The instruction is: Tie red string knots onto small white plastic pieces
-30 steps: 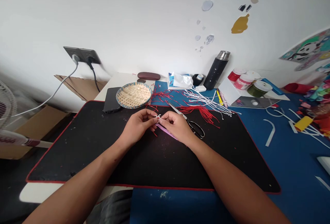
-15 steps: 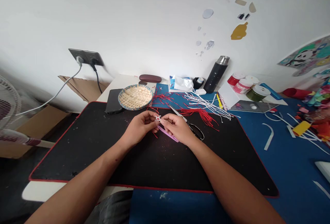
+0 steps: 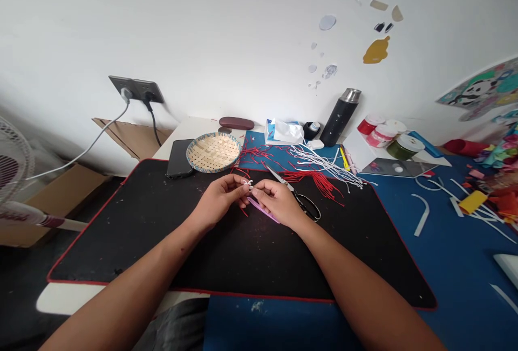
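Between the fingertips of both hands is a small white knotted cord, partly hidden by the fingers. My left hand pinches it from the left and my right hand from the right, both closed. Under the right fingers lies a thin pink-purple strip-like tool; its exact kind is unclear. Scissors with black handles rest just behind the right hand, blades pointing away to the left. A bundle of red cords and a bundle of white cords lie beyond them.
On the black mat my forearms rest. A woven basket sits behind the left hand, beside a black phone. Farther back stand a tissue box and a black thermos. Thread spools are at the right.
The red part seen on the small knotted piece half a second ago no longer shows; mostly white is visible now. Both hands stay in nearly the same place.
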A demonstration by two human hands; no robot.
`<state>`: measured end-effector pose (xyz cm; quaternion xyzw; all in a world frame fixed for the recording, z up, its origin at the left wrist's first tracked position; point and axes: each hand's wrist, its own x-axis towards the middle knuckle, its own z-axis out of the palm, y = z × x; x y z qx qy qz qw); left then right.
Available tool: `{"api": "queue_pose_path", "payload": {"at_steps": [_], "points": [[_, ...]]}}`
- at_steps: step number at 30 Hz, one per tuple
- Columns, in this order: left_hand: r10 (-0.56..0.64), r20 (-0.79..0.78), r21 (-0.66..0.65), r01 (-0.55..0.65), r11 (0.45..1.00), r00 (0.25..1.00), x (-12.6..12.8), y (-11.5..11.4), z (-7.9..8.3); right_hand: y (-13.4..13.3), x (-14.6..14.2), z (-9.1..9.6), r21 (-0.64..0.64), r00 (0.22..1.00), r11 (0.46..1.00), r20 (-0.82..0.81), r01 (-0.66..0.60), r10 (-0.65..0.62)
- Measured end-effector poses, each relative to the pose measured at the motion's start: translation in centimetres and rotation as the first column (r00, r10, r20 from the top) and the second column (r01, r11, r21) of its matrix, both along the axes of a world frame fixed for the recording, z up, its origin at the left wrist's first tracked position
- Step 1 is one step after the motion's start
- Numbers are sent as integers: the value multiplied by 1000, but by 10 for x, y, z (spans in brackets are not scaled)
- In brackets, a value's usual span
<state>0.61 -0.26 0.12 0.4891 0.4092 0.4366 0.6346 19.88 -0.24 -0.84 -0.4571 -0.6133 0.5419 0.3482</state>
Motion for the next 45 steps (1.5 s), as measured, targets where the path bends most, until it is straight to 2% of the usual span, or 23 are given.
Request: {"api": "queue_pose_path", "payload": {"at_steps": [8, 14, 20, 26, 32, 45], "points": [[-17, 78, -106, 25, 994, 997, -1, 2, -1, 2, 2, -3, 13, 1000, 1000, 1, 15, -15], [-19, 129, -196, 44, 980, 991, -2, 3, -2, 1, 2, -10, 177, 997, 984, 65, 31, -44], [-36, 148, -216, 68, 974, 988, -3, 4, -2, 0, 2, -9, 215, 995, 976, 92, 18, -38], [-54, 156, -201, 85, 976, 986, -5, 4, -5, -1, 3, -1, 188, 998, 982, 64, -1, -11], [-67, 141, -196, 95, 976, 988, -7, 5, -7, -1, 3, 1, 75, 999, 997, 35, 4, -7], [-131, -45, -68, 128, 989, 990, -7, 5, -4, 1, 3, -2, -16, 1000, 1000, -12, -9, 9]]}}
